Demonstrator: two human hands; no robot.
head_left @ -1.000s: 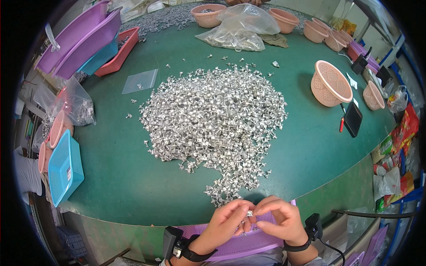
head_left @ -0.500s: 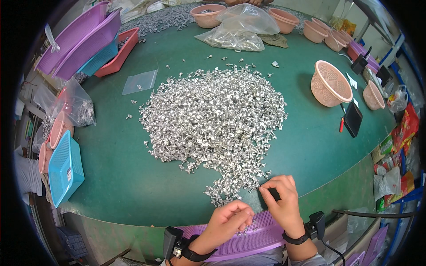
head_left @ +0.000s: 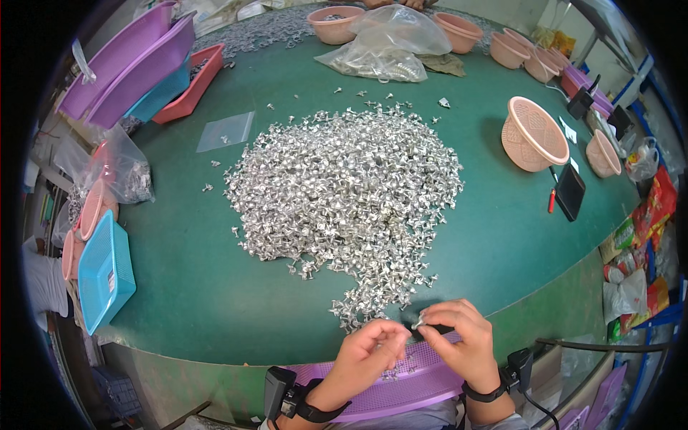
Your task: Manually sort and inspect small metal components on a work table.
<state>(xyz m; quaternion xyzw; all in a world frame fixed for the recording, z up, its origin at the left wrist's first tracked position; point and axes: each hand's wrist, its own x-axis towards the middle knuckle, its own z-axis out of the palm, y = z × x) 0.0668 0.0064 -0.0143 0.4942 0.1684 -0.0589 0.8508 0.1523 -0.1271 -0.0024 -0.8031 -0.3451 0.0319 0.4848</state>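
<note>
A broad heap of small silvery metal parts (head_left: 344,193) covers the middle of the green table, with a narrow tongue of them reaching toward me. My right hand (head_left: 464,341) pinches one small silvery metal part (head_left: 418,325) between thumb and forefinger, just off the end of that tongue. Close on its left, my left hand (head_left: 368,358) is closed, fingers curled against the thumb; whatever it may hold is too small to make out. Under both hands sits a purple perforated basket (head_left: 423,393) at the table's front edge, with a few metal parts lying in it.
A peach basket (head_left: 534,136), a black flat device (head_left: 570,193) and a red-handled tool (head_left: 552,201) are at the right. A blue basket (head_left: 107,272) stands at the left edge, and a small clear bag (head_left: 226,132) lies beyond the heap. Stacked purple trays (head_left: 136,64) are far left.
My right hand has come back from the tongue of parts toward my left hand, and a metal part now shows in its fingertips. The left hand has barely shifted.
</note>
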